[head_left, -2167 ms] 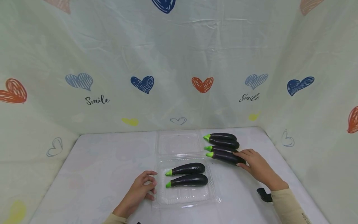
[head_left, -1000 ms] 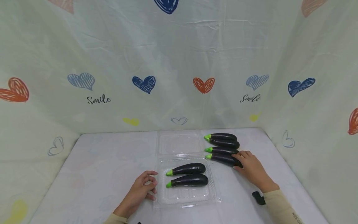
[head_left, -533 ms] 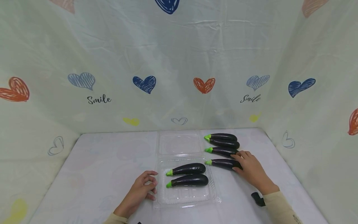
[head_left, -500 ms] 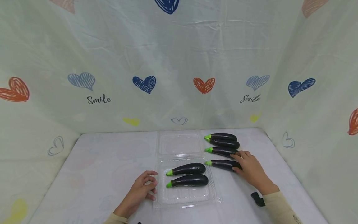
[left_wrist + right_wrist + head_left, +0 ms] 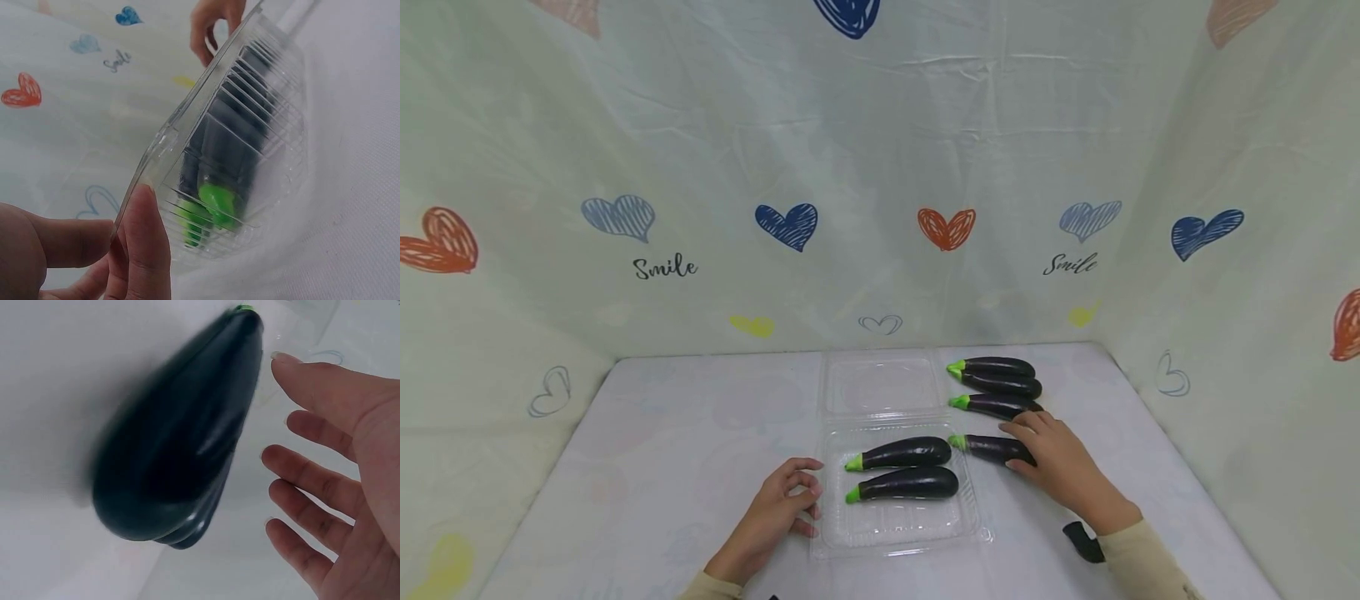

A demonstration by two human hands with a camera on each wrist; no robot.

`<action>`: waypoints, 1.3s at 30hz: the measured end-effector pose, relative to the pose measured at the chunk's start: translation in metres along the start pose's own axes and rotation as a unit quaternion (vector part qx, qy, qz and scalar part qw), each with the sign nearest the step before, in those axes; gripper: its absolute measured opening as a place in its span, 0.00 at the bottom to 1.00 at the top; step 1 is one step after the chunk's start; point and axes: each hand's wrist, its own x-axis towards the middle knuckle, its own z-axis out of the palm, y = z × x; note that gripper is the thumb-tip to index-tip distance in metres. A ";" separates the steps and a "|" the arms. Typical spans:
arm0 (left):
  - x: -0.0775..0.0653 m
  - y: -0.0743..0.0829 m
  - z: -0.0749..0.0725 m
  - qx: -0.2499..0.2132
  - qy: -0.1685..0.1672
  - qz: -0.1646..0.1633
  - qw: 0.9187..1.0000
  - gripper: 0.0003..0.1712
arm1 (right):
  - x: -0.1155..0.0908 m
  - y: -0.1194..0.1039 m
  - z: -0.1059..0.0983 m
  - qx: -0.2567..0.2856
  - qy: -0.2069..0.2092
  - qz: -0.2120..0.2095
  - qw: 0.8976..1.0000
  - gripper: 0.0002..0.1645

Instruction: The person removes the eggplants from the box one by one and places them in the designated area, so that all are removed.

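My left hand (image 5: pixel 781 510) pinches the left rim of a clear plastic clamshell container (image 5: pixel 891 529) between thumb and fingers, plainest in the left wrist view. Inside its base lie two dark eggplants (image 5: pixel 912 482) side by side, green stem ends to the left. Over the fat end of another eggplant (image 5: pixel 988 447), right of the container, is my right hand (image 5: pixel 1063 467). Its thumb and fingers are spread apart in the right wrist view, with a gap between them and the eggplant (image 5: pixel 181 437). The eggplant's green tip overlaps the container's right rim in the head view.
Behind my right hand, three more eggplants (image 5: pixel 1002 385) lie in a row on the white table (image 5: pixel 700 433). The container's lid (image 5: pixel 883 383) lies folded back flat behind its base. A curtain (image 5: pixel 880 125) printed with hearts encloses the table's back and sides.
The nearest loose eggplant has come away from the row toward the front, and its stem has reached the container's edge. My right hand has moved left and forward over it. My left hand stays put.
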 end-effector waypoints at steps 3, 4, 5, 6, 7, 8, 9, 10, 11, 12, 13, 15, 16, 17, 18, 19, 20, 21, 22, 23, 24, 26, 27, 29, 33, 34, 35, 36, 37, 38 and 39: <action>0.001 -0.001 0.000 -0.003 -0.004 0.003 1.000 0.25 | 0.001 -0.006 -0.004 -0.001 0.013 -0.010 1.000 0.33; 0.001 -0.002 0.000 -0.004 -0.004 0.004 1.000 0.25 | 0.002 -0.009 -0.006 -0.002 0.018 -0.017 1.000 0.33; 0.002 -0.003 -0.001 -0.004 -0.005 0.005 1.000 0.25 | 0.003 -0.012 -0.008 -0.003 0.023 -0.023 0.999 0.33; 0.002 -0.003 -0.001 -0.005 -0.005 0.005 1.000 0.25 | 0.005 -0.015 -0.010 -0.003 0.028 -0.030 0.999 0.33; 0.002 -0.004 -0.001 -0.005 -0.005 0.005 1.000 0.25 | 0.006 -0.019 -0.012 -0.005 0.032 -0.037 0.999 0.33; 0.003 -0.004 -0.001 -0.004 -0.004 0.004 1.000 0.25 | 0.007 -0.023 -0.014 -0.004 0.036 -0.044 0.998 0.33; 0.003 -0.004 0.000 -0.004 -0.003 0.004 1.000 0.25 | 0.008 -0.028 -0.016 -0.004 0.039 -0.052 0.998 0.33; 0.003 -0.004 -0.001 -0.003 -0.002 0.003 1.000 0.25 | 0.010 -0.032 -0.018 -0.001 0.044 -0.061 0.997 0.33; 0.003 -0.004 0.000 -0.002 0.001 0.002 1.000 0.25 | 0.011 -0.037 -0.020 0.001 0.048 -0.070 0.996 0.33; 0.003 -0.003 0.000 -0.001 0.003 0.001 1.000 0.25 | 0.012 -0.041 -0.021 0.005 0.052 -0.080 0.995 0.33; 0.003 -0.003 0.000 0.001 0.005 0.000 1.000 0.25 | 0.014 -0.046 -0.022 0.009 0.055 -0.090 0.994 0.33; 0.002 -0.003 0.001 0.002 0.008 -0.005 1.000 0.24 | 0.016 -0.054 -0.024 0.019 0.054 -0.111 0.992 0.33; 0.002 -0.003 0.001 0.002 0.009 -0.007 1.000 0.24 | 0.017 -0.059 -0.025 0.025 0.050 -0.120 0.991 0.33; 0.001 -0.002 0.001 0.002 0.010 -0.008 1.000 0.24 | 0.018 -0.063 -0.025 0.030 0.044 -0.128 0.990 0.33; 0.001 -0.002 0.001 0.002 0.009 -0.009 1.000 0.24 | 0.019 -0.067 -0.025 0.033 0.037 -0.135 0.990 0.32; 0.001 -0.002 0.001 0.002 0.008 -0.009 1.000 0.24 | 0.020 -0.071 -0.024 0.036 0.029 -0.141 0.989 0.32; 0.001 -0.002 0.001 0.001 0.007 -0.009 1.000 0.24 | 0.022 -0.074 -0.024 0.039 0.020 -0.145 0.988 0.32; 0.001 -0.002 0.001 0.001 0.006 -0.007 1.000 0.24 | 0.023 -0.077 -0.023 0.042 0.010 -0.148 0.988 0.32; 0.001 -0.002 0.001 0.000 0.005 -0.005 1.000 0.24 | 0.025 -0.081 -0.023 0.044 0.001 -0.151 0.988 0.32; 0.001 -0.002 0.000 0.000 0.003 -0.003 1.000 0.24 | 0.027 -0.083 -0.022 0.045 -0.009 -0.154 0.987 0.32; 0.002 -0.002 0.000 -0.001 0.001 -0.002 1.000 0.25 | 0.028 -0.086 -0.022 0.045 -0.018 -0.157 0.986 0.31; 0.002 -0.002 0.000 -0.002 -0.001 0.000 1.000 0.25 | 0.031 -0.091 -0.021 0.045 -0.034 -0.165 0.985 0.31; 0.002 -0.002 0.000 -0.002 -0.003 0.000 1.000 0.25 | 0.033 -0.092 -0.021 0.046 -0.041 -0.170 0.984 0.31; 0.002 -0.002 0.000 -0.002 -0.003 0.001 1.000 0.25 | 0.035 -0.095 -0.020 0.044 -0.050 -0.179 0.982 0.32; 0.001 -0.002 0.000 -0.005 -0.006 0.003 1.000 0.25 | 0.038 -0.098 -0.017 0.041 -0.067 -0.186 0.979 0.32; 0.001 -0.002 0.000 -0.006 -0.006 0.003 1.000 0.25 | 0.038 -0.099 -0.016 0.038 -0.073 -0.186 0.979 0.31; 0.001 -0.002 -0.001 -0.008 -0.007 0.004 1.000 0.25 | 0.039 -0.100 -0.015 0.038 -0.079 -0.185 0.979 0.31; 0.001 -0.003 -0.001 -0.008 -0.007 0.004 1.000 0.25 | 0.039 -0.100 -0.014 0.038 -0.085 -0.185 0.978 0.31; 0.001 -0.003 0.000 -0.009 -0.007 0.004 1.000 0.25 | 0.040 -0.101 -0.013 0.037 -0.089 -0.186 0.978 0.31; 0.001 -0.003 0.000 -0.008 -0.005 0.005 1.000 0.25 | 0.040 -0.101 -0.012 0.037 -0.093 -0.187 0.977 0.31; 0.002 -0.004 0.000 -0.008 -0.003 0.004 1.000 0.25 | 0.040 -0.102 -0.011 0.037 -0.096 -0.189 0.977 0.31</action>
